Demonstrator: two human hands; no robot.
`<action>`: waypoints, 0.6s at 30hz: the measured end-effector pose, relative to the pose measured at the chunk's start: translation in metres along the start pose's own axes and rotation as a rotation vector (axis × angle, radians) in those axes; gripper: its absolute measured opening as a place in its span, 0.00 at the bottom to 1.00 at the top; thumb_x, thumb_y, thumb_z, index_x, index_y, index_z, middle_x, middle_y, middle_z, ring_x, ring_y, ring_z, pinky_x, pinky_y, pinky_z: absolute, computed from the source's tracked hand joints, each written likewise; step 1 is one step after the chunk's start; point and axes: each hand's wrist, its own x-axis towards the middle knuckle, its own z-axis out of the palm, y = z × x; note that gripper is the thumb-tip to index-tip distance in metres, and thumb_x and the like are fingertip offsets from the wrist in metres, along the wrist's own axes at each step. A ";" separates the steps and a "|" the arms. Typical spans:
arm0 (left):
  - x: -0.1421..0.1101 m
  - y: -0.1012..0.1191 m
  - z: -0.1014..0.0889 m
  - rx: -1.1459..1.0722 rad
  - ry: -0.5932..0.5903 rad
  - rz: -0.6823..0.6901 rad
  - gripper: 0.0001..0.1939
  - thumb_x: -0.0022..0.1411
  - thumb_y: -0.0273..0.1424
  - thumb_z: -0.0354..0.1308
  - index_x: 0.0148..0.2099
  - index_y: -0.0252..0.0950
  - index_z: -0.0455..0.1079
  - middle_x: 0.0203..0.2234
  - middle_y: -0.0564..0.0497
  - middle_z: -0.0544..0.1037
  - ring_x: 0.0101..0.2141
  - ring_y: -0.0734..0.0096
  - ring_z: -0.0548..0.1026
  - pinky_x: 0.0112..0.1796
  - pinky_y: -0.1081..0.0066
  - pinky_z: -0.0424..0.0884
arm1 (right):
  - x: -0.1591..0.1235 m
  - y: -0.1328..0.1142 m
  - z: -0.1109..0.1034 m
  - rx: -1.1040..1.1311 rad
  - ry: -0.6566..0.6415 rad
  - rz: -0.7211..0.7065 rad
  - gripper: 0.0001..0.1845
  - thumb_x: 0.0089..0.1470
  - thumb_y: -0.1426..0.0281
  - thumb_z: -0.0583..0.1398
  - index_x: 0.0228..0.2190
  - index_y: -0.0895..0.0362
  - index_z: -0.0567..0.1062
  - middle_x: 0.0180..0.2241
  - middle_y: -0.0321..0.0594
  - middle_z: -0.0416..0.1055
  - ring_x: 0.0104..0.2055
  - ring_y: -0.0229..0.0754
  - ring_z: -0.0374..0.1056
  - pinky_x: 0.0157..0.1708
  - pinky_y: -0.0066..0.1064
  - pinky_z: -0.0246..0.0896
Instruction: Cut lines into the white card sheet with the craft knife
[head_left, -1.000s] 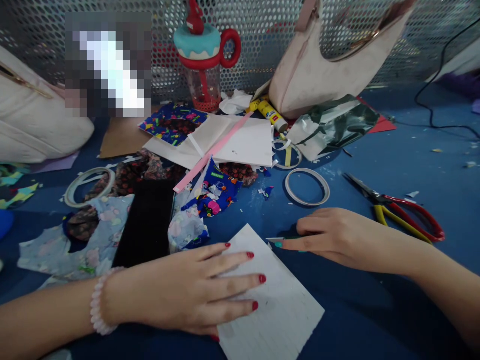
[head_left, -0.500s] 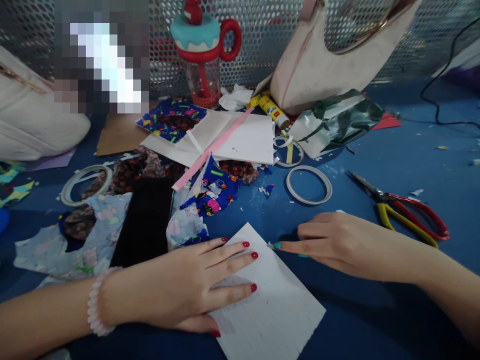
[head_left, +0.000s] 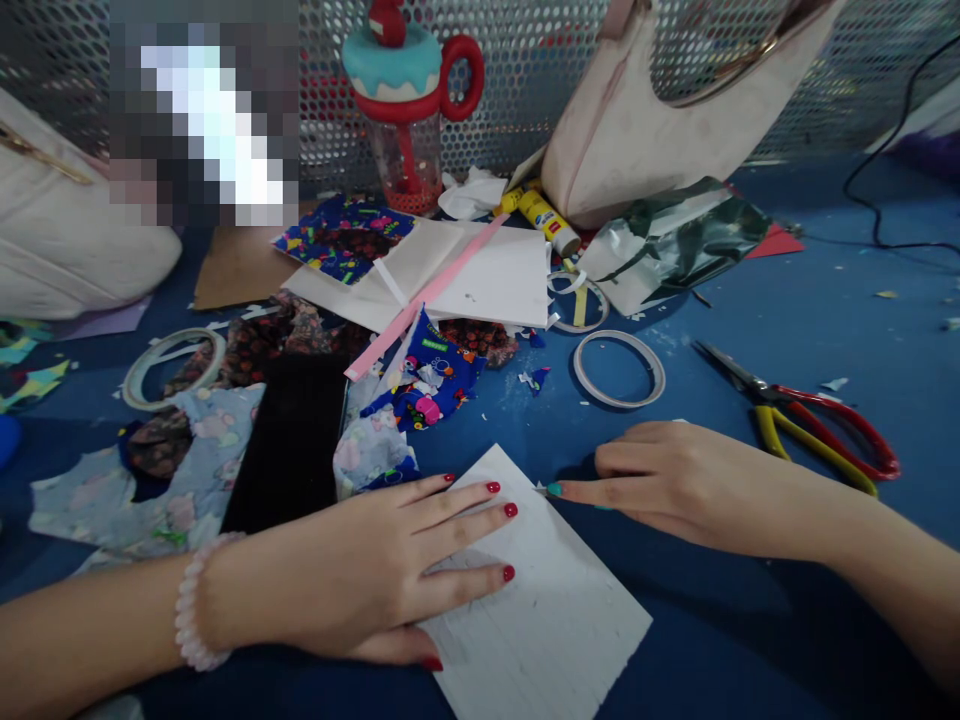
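Closest in, the left hand (head_left: 375, 575) lies flat with fingers spread, pressing down on a white lined sheet (head_left: 547, 610) that sits at the near edge of the blue table (head_left: 750, 620). It's not gripping anything, just an open palm on the paper. The right hand (head_left: 675, 485) rests on the table just beside the sheet's far corner, forefinger stretched out toward that corner with a tiny sliver right at the fingertip; can't tell if it's actually pinching it, too small to make out.

Left of the hands there's a pile of fabric scraps (head_left: 187, 470), floral and black. To the right, red-and-yellow-handled scissors (head_left: 810, 420) lie near the right hand.

Further out: a tape ring (head_left: 619, 368) past the right hand, another tape ring (head_left: 174, 366) toward the left edge, white card pieces (head_left: 480, 285) with a pink strip (head_left: 420, 300) across them.

At the far edge, against the perforated metal screen (head_left: 540, 60), stand a yellow glue stick (head_left: 547, 222) (red label, unreadable), a red and teal cup (head_left: 405, 110), a crumpled foil bag (head_left: 667, 245) and a pale handbag (head_left: 660, 120).
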 end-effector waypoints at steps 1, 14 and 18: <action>0.000 0.000 0.000 -0.004 -0.002 -0.002 0.29 0.69 0.44 0.56 0.65 0.36 0.62 0.65 0.37 0.62 0.63 0.48 0.62 0.59 0.53 0.63 | 0.000 0.000 0.000 0.007 -0.002 -0.001 0.20 0.67 0.74 0.48 0.55 0.55 0.70 0.29 0.36 0.66 0.27 0.39 0.63 0.27 0.32 0.51; 0.000 -0.001 -0.001 -0.013 -0.026 -0.005 0.30 0.68 0.43 0.58 0.66 0.36 0.61 0.65 0.37 0.60 0.64 0.48 0.60 0.60 0.53 0.61 | -0.001 0.001 -0.001 0.046 -0.008 0.009 0.20 0.68 0.74 0.47 0.56 0.56 0.69 0.29 0.37 0.66 0.27 0.39 0.63 0.27 0.32 0.52; 0.000 -0.001 -0.001 -0.003 -0.023 -0.004 0.30 0.68 0.44 0.58 0.66 0.36 0.61 0.66 0.37 0.60 0.64 0.49 0.60 0.60 0.53 0.61 | 0.000 0.001 -0.002 0.064 0.002 0.016 0.20 0.69 0.73 0.46 0.56 0.56 0.69 0.29 0.37 0.66 0.28 0.38 0.64 0.28 0.31 0.53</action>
